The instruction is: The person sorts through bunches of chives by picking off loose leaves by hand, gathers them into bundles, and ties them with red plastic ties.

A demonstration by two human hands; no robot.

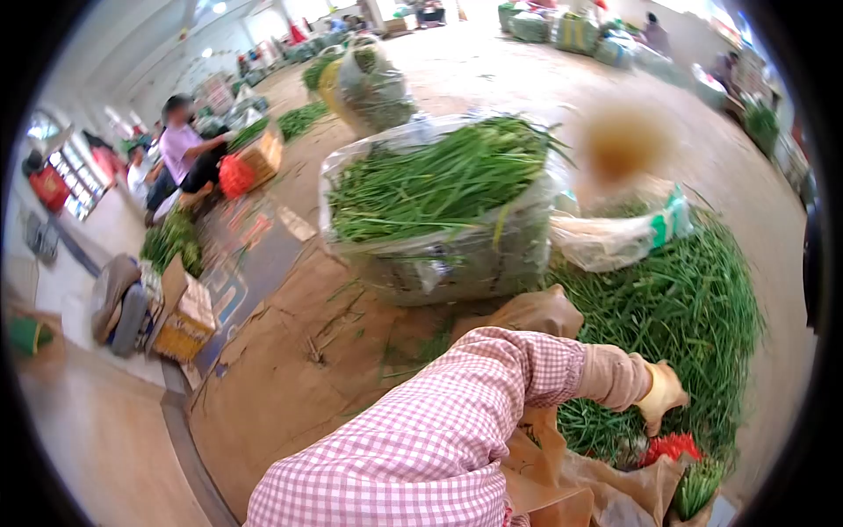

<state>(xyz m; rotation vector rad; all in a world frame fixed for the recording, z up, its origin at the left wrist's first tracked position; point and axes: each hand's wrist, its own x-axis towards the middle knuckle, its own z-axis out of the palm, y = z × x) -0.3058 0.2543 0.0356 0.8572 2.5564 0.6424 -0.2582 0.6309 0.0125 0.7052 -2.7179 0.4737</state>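
My left hand, in a pale glove, reaches across to the right, over a big loose pile of long green leafy stalks. Its fingers look curled down among the stalks, and what they hold is hidden. The sleeve is pink-and-white checked, with a brown cuff cover at the wrist. Just below the hand lies a bright red stringy bundle. A small bunch of green stalks sits at the lower right, beside brown sheeting over my lap. I do not see my right hand.
A large clear plastic bag packed with green stalks stands ahead. A white-and-green plastic bag lies on the pile. Farther off are another full bag, a cardboard box and a seated person in purple beside a red bag.
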